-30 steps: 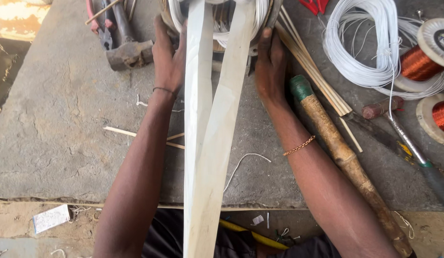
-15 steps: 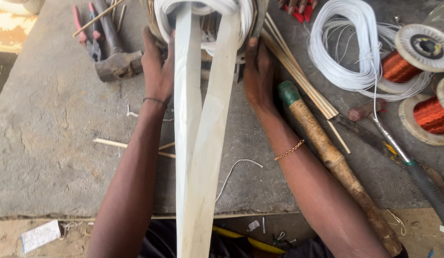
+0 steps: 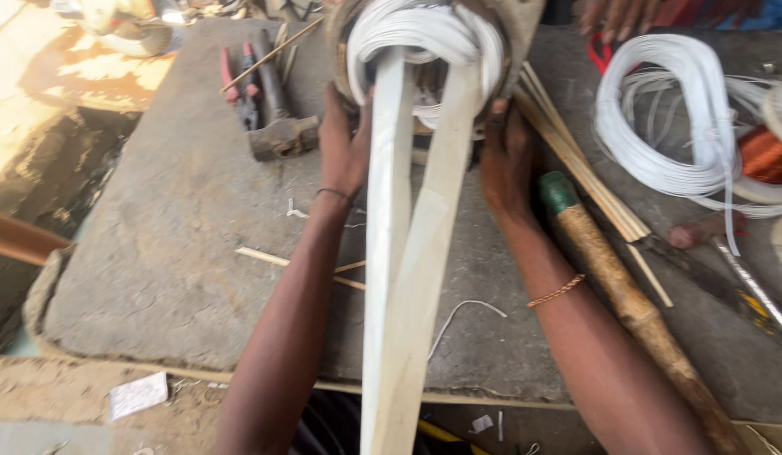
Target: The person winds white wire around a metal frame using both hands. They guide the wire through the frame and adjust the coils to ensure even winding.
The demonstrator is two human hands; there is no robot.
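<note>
I am gripping the round housing (image 3: 349,76) wound with white wire (image 3: 424,34) at the top centre of the frame, left hand (image 3: 344,143) and right hand (image 3: 504,156) clasping its sides, two long pale sticks (image 3: 408,278) running from it down toward me.

two bare hands of the wearer show, the left hand (image 3: 344,152) and the right hand (image 3: 504,160) (one more hand (image 3: 614,15) of another person sits at the top edge). two pale wooden slats (image 3: 408,278), one wound white wire bundle (image 3: 424,34), one loose white wire coil (image 3: 669,126), one copper wire spool (image 3: 768,154), one hammer (image 3: 277,118), one pair of red-handled pliers (image 3: 237,84), one green-capped wooden stick (image 3: 627,303), one bundle of thin bamboo sticks (image 3: 576,164).
</note>
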